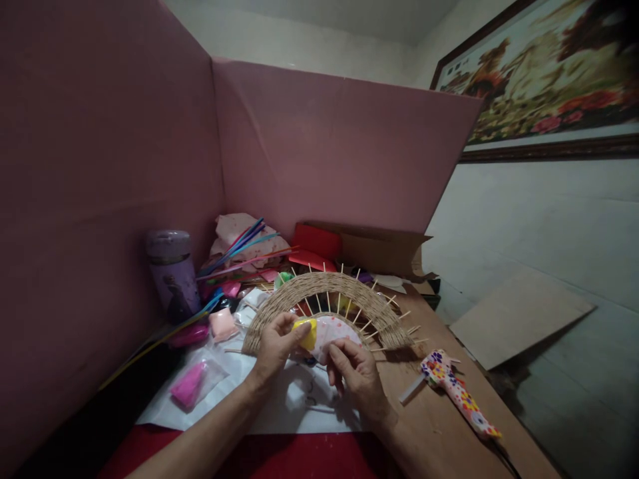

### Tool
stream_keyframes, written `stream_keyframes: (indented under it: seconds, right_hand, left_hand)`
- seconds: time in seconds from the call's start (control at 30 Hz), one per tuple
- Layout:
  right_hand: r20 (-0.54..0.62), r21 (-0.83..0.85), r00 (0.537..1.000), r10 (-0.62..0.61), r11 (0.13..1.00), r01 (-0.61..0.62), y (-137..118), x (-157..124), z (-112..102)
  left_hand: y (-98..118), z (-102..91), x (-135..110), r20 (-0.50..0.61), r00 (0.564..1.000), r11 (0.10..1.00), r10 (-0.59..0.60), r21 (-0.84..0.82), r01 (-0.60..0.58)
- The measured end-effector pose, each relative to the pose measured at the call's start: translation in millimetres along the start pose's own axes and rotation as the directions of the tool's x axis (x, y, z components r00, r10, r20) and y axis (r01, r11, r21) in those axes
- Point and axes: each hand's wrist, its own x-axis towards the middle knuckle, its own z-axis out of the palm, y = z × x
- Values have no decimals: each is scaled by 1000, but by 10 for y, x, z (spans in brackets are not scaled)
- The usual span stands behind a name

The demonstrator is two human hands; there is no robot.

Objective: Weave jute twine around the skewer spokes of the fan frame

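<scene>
My left hand point(278, 344) is closed on a small clear plastic bag with a yellow lump point(307, 334) in it, which looks like modelling clay. The fingers of my right hand point(355, 371) pinch at the bag's other end, near its clear plastic edge. Just behind both hands is a half-round fan shape point(319, 281) of woven brown cord on thin sticks. At its centre a white half-disc with pink spots point(342, 326) shows, partly covered by the bag and my fingers. White paper point(239, 399) lies beneath my hands.
A bag with a bright pink lump point(188, 386) lies left. Beyond it are a peach packet point(223, 324), a purple tumbler point(173, 279) and coloured pipe cleaners point(244, 243). On the right a flower-patterned glue gun point(456, 392) rests on cardboard. Pink panels point(329, 146) stand behind.
</scene>
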Motion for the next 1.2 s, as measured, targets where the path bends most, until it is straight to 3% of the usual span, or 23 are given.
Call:
stream_keyframes:
  seconds: [0.37,0.57,0.63,0.7,0.8,0.83,0.87,0.93,0.97,1.03,1.1,1.2]
  right_hand:
    - [13,-34,1000,-25,999,25,-41,-8,-2]
    - [2,-116,994,-110,987,109,-52,-13,11]
    - [2,-118,994,-110,987,109,-47,-14,14]
    - [-18,-115,994,-110,988,107,-44,-14,16]
    - [-73,-156,986,-152,978,139,-41,-22,14]
    - [-84,-196,978,-191,965,172,-37,-27,11]
    - [-84,-246,967,-240,945,213,-31,-34,6]
    - [-48,-365,935,-350,878,310,-12,-49,-7]
    - [-19,-419,917,-397,836,353,-1,-56,-13]
    - [35,-499,892,-450,766,406,18,-61,-24]
    - [62,-543,885,-462,728,418,27,-58,-31]
    - [91,-583,883,-460,695,421,18,-49,-37]
  left_hand:
    - [25,24,-19,38,999,999,-11,34,9]
    - [64,59,-67,39,997,989,59,135,-64]
    - [68,55,-76,34,990,964,139,223,-143]
    - [88,50,-100,-13,938,868,347,384,-316]
    - [129,61,-184,34,737,555,675,634,-538]
    - [132,74,-221,115,711,479,694,665,-574]
    - [125,91,-257,201,721,444,663,670,-595]
    - [83,132,-316,339,812,495,474,660,-565]
    - [54,152,-333,333,864,558,376,663,-499]
    - [-2,180,-342,280,921,633,269,669,-388]
    - [-31,186,-326,274,932,653,238,665,-363]
    - [-21,162,-291,342,912,643,227,651,-404]
